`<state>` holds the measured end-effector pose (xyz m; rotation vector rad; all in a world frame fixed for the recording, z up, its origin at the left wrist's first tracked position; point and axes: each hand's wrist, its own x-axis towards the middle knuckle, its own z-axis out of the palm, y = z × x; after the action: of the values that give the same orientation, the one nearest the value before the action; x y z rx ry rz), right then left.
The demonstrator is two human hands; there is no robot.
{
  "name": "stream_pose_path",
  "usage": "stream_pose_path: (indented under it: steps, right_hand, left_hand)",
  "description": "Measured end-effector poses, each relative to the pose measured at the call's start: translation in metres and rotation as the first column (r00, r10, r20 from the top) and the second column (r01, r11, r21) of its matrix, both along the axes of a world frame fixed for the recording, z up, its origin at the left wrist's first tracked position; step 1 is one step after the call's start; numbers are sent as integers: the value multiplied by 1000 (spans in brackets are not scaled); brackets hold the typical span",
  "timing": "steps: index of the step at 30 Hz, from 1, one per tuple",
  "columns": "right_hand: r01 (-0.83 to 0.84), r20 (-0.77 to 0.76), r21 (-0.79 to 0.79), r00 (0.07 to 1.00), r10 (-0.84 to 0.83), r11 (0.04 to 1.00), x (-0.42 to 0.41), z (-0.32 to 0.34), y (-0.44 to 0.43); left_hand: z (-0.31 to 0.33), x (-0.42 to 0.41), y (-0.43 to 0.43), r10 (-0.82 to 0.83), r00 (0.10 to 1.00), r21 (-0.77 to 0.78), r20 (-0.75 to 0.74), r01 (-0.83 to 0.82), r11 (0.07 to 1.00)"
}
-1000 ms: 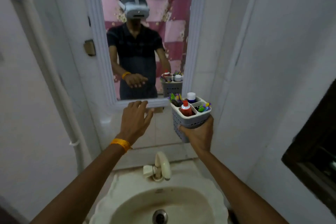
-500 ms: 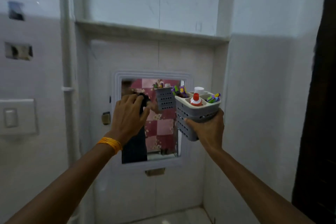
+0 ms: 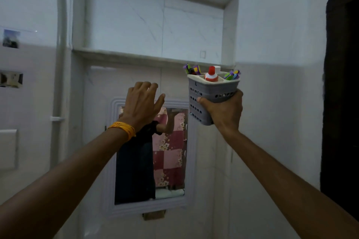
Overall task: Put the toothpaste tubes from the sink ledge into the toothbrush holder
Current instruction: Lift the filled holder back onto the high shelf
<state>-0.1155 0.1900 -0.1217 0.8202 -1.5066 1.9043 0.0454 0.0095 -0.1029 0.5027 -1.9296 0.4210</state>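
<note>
My right hand point(image 3: 225, 111) grips a grey perforated toothbrush holder point(image 3: 208, 91) from below and holds it up just under the wall ledge point(image 3: 136, 56). A toothpaste tube with a red cap point(image 3: 211, 74) stands in a front compartment, and a white-capped tube point(image 3: 217, 68) shows behind it. Colourful toothbrushes point(image 3: 192, 69) fill the left and right compartments. My left hand point(image 3: 142, 103), with an orange band at the wrist, is raised beside the holder with fingers loosely spread and nothing in it.
A framed mirror point(image 3: 169, 153) hangs on the tiled wall below my hands. A recessed niche point(image 3: 155, 25) sits above the ledge. A white pipe point(image 3: 60, 64) runs up the left wall. A dark door frame point(image 3: 342, 93) stands at the right.
The view has tilted up from the sink to the wall niche. Both hands have risen, and the holder now sits level with the ledge. My left hand has opened its fingers.
</note>
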Motion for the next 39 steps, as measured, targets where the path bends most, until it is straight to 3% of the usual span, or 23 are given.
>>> stream_pose_path:
  steps: [7,11,17,22,39]
  right_hand:
    - [74,-60,-101,995,-80,992,-26,78,2]
    - [81,-15,-116,996,-83,990,-39,125,-4]
    - [105,58,-92,993,-100,990,-60,174,-27]
    - [190,-13,-52,981,-191,980,-72,207,-37]
    - [250,57,88,965,-255,964,-107,209,-108]
  left_hand:
    - [58,-33,3,-37,999,-70,-39,34,997]
    - [93,-52,1,-44,997,-67,-58,40,997]
    - [126,-74,-25,48,998,-55,-30,-49,997]
    - [141,-87,-50,214,972,-114,100,-203,973]
    - [159,-104,-64,270,955,-109,122,-257,960]
